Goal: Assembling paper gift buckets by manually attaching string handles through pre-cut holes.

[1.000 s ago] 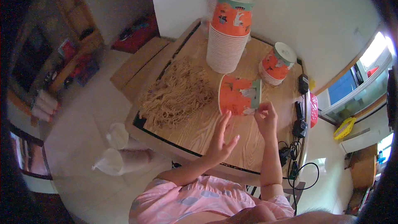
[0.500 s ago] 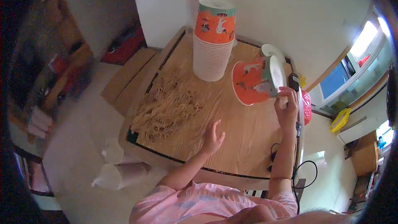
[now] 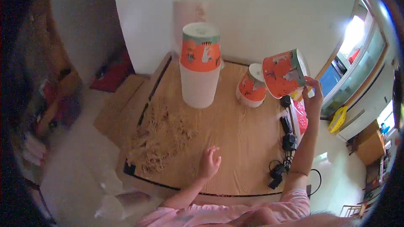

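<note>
Tub (image 3: 281, 75) moved rightward, right fingers (image 3: 312, 82) clamping edge; left fingers (image 3: 212, 149) apart over bare tabletop (image 3: 242, 155).

An orange-and-green paper tub (image 3: 283, 75) tilts sideways, pale base facing right, in the frame's upper right.

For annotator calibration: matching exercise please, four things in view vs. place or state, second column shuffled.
Things
1. Right hand
2. Left hand
3. Tan string pile
4. Tall tub stack

Place or state
A. Spread in a loose tangle on the left part of the table
B. Standing toward the table's far side, near the wall
C. Gripping a tilted orange-and-green tub
D. Holding nothing, at the table's near side

Pairs: 1-C, 2-D, 3-A, 4-B
</note>
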A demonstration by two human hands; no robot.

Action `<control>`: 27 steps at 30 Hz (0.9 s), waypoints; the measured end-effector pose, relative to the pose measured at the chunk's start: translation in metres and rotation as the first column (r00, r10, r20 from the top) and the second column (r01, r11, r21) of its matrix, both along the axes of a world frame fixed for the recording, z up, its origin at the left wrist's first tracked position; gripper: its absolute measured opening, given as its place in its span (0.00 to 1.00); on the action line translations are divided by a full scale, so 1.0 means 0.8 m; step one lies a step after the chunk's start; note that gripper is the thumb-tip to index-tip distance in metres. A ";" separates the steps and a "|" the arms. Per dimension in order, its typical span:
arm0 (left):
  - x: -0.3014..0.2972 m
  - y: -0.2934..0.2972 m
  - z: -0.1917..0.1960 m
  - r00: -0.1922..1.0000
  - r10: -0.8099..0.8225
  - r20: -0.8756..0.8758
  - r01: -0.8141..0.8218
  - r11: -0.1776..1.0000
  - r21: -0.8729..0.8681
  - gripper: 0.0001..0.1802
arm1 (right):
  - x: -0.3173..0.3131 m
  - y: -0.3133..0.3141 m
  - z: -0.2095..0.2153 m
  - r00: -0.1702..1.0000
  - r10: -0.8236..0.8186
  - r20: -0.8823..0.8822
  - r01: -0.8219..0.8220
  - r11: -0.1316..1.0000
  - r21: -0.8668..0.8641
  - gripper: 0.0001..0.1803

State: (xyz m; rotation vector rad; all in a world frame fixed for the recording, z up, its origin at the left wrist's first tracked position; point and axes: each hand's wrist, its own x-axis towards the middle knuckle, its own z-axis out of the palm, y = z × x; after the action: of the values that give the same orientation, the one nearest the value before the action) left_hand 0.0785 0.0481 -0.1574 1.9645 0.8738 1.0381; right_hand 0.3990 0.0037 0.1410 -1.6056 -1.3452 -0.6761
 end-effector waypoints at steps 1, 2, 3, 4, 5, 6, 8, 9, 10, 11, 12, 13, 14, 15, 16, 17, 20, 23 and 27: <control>-0.002 0.001 -0.001 1.000 -0.008 0.004 0.007 1.000 0.023 0.22 | 0.007 0.002 0.000 1.000 -0.008 0.004 0.007 1.000 0.023 0.16; 0.001 0.005 -0.001 0.998 -0.006 0.066 0.006 1.000 0.007 0.22 | 0.016 0.005 0.003 1.000 0.002 0.022 -0.002 1.000 0.012 0.16; 0.004 0.010 -0.003 0.992 -0.004 0.129 0.006 1.000 -0.011 0.23 | 0.022 0.011 0.005 0.999 0.013 0.042 -0.013 1.000 -0.002 0.15; 0.007 0.014 -0.012 0.989 -0.007 0.145 0.006 1.000 0.006 0.23 | 0.025 0.018 0.006 0.994 -0.052 0.100 0.058 0.997 -0.053 0.16; 0.010 0.021 -0.022 0.986 -0.015 0.166 0.029 0.997 -0.077 0.23 | 0.030 0.026 0.003 0.985 -0.043 0.165 0.056 0.995 -0.077 0.16; 0.014 0.028 -0.020 0.982 -0.018 0.186 0.050 0.985 -0.168 0.23 | 0.033 0.034 0.003 0.973 -0.027 0.228 0.054 0.993 -0.109 0.15; 0.026 0.042 -0.002 0.996 -0.011 0.091 0.013 1.000 -0.016 0.23 | 0.033 0.050 0.003 0.975 -0.004 0.220 0.039 0.987 -0.155 0.15; 0.039 0.049 0.011 1.000 0.010 -0.021 -0.007 0.991 0.132 0.23 | 0.035 0.054 0.005 0.984 0.010 0.180 0.025 0.981 -0.191 0.15; 0.053 0.058 0.017 1.000 0.023 -0.004 -0.023 0.992 0.124 0.23 | 0.035 0.062 0.004 0.979 0.017 0.205 0.022 0.982 -0.186 0.16; 0.068 0.066 0.023 0.998 -0.004 -0.071 0.014 0.989 0.148 0.24 | 0.040 0.068 0.001 0.976 0.029 0.218 0.015 0.980 -0.198 0.16; 0.086 0.072 0.029 0.990 -0.031 -0.138 0.054 0.985 0.165 0.24 | 0.049 0.072 -0.002 0.972 0.020 0.234 0.032 0.976 -0.217 0.16; 0.104 0.080 0.027 0.991 -0.021 -0.132 0.040 0.988 0.150 0.24 | 0.057 0.079 -0.006 0.970 0.015 0.244 0.044 0.970 -0.238 0.17; 0.128 0.092 0.020 0.987 -0.039 -0.157 0.064 0.985 0.157 0.24 | 0.061 0.086 -0.008 0.967 0.037 0.252 0.024 0.972 -0.234 0.17; 0.150 0.104 0.012 0.981 -0.060 -0.184 0.090 0.983 0.162 0.23 | 0.062 0.093 -0.010 0.965 0.047 0.257 0.020 0.968 -0.251 0.17; 0.178 0.108 0.009 0.983 -0.062 -0.173 0.086 0.987 0.134 0.23 | 0.067 0.092 -0.005 0.969 0.061 0.240 0.005 0.964 -0.265 0.17; 0.200 0.119 0.009 0.982 -0.050 -0.184 0.098 0.961 0.258 0.24 | 0.070 0.096 -0.004 0.972 0.076 0.221 -0.014 0.963 -0.271 0.16; 0.246 0.136 0.029 0.970 -0.130 -0.207 0.189 0.936 0.298 0.24 | 0.091 0.102 -0.010 0.966 0.085 0.244 -0.009 0.955 -0.298 0.16; 0.278 0.140 0.019 0.973 -0.133 -0.186 0.193 0.915 0.354 0.25 | 0.093 0.112 -0.018 0.969 0.141 0.204 -0.070 0.945 -0.319 0.15; 0.295 0.137 0.009 0.978 -0.142 -0.154 0.194 0.894 0.404 0.26 | 0.095 0.114 -0.022 0.977 0.150 0.151 -0.088 0.932 -0.352 0.14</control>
State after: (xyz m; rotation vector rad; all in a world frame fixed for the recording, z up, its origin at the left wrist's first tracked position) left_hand 0.3146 0.1579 -0.1501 2.4356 0.5578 1.0772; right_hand 0.4752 0.0952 0.1238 -1.7488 -1.7544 -0.5383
